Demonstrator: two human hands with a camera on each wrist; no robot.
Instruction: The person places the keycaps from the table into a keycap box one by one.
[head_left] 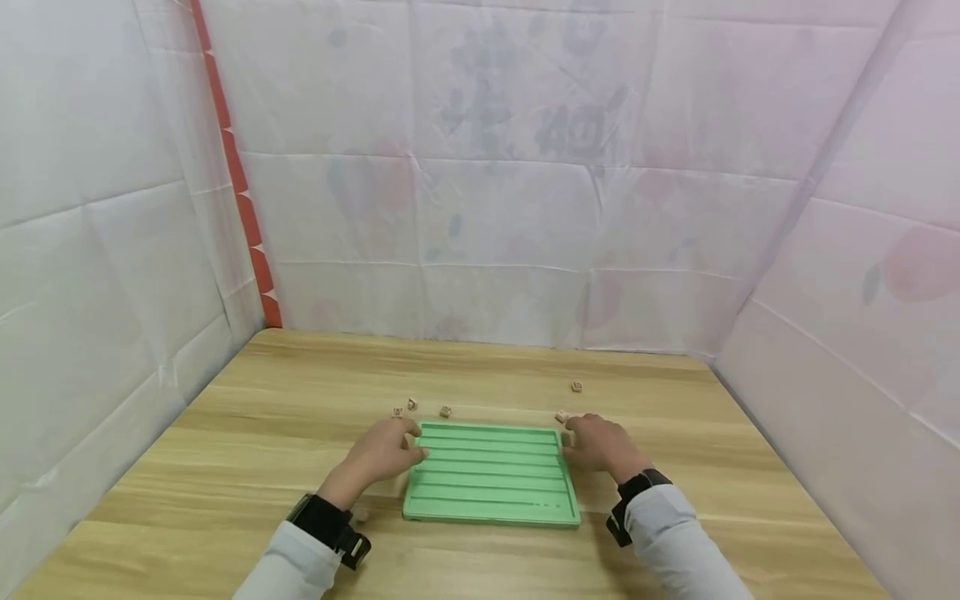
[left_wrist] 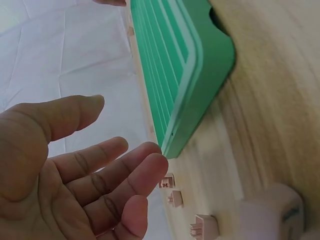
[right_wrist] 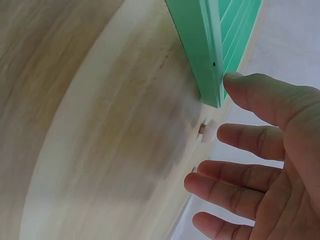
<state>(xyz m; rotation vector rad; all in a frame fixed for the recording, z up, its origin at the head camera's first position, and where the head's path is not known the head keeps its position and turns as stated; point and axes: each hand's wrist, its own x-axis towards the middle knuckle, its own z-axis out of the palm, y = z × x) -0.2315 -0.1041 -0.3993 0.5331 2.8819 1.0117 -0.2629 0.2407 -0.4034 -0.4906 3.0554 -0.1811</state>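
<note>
A green ridged tray (head_left: 491,477) lies flat on the table between my two hands. At its left edge is my left hand (head_left: 381,450), fingers loosely spread and nothing in its grasp; the left wrist view shows its fingertips by the tray's corner. My right hand (head_left: 602,443) is by the right edge, fingers relaxed, its thumb close to the rim in the right wrist view; whether it touches is unclear. Beyond the left hand sit small beige keycaps (head_left: 397,412), some with their undersides showing in the left wrist view. Another keycap (head_left: 562,416) lies by the right fingers.
One keycap (head_left: 577,387) sits farther back on the right. A blurred, larger-looking keycap (left_wrist: 275,215) is near the left wrist camera. The wooden table (head_left: 300,375) is bounded by pale hanging sheets (head_left: 495,208) at the back and both sides.
</note>
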